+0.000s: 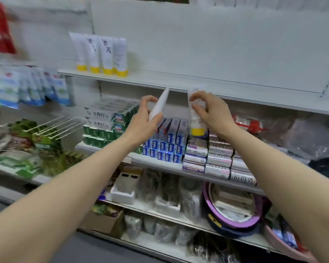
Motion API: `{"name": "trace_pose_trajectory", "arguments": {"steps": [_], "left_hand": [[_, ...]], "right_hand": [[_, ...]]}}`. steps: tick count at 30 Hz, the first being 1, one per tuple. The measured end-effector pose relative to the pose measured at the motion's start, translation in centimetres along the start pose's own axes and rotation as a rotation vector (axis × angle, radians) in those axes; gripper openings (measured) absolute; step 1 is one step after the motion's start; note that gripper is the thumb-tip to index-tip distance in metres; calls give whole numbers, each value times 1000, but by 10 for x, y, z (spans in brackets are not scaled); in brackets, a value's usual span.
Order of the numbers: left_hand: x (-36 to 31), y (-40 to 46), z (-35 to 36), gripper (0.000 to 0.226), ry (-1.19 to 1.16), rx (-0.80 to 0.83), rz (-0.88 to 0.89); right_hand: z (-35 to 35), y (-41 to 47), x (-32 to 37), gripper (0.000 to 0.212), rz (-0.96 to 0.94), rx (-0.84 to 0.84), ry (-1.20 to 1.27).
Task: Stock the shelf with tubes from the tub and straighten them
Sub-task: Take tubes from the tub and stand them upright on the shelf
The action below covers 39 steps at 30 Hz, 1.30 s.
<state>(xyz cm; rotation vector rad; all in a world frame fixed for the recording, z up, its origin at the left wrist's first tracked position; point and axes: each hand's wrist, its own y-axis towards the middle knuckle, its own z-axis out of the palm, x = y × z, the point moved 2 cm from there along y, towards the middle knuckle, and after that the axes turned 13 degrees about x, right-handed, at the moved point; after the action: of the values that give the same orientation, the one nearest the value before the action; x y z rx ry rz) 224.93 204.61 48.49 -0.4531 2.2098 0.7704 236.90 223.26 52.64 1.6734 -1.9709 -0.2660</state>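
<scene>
Four white tubes with yellow caps stood upright in a row at the left end of the upper shelf. Below its front edge, the left hand held a slanted white tube in its grip, while the right hand pinched an upright yellow-capped tube.
</scene>
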Motion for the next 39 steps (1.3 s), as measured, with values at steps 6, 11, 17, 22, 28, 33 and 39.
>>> {"name": "trace_pose_trajectory", "arguments": {"steps": [6,11,17,22,28,33,39], "left_hand": [[-7,29,-59,41,-33,-102,13],[8,59,-89,44,-94,-178,40],[27,115,-112,47,-96,-272,74],[42,172,-124,56,-103,-288,64],[74,223,-121,59,-90,-229,15],[95,242,-124,58,-65,-223,-9],[104,247,-131,55,-22,-232,-11]], "right_hand": [[-20,68,37,22,-73,-43,20],[-18,123,43,26,-76,-39,14],[-11,197,34,31,-90,-46,38],[-5,264,19,33,-106,-22,57],[27,328,-6,32,-144,30,68],[66,354,-15,27,-173,73,136],[89,383,-12,28,-180,37,175]]}}
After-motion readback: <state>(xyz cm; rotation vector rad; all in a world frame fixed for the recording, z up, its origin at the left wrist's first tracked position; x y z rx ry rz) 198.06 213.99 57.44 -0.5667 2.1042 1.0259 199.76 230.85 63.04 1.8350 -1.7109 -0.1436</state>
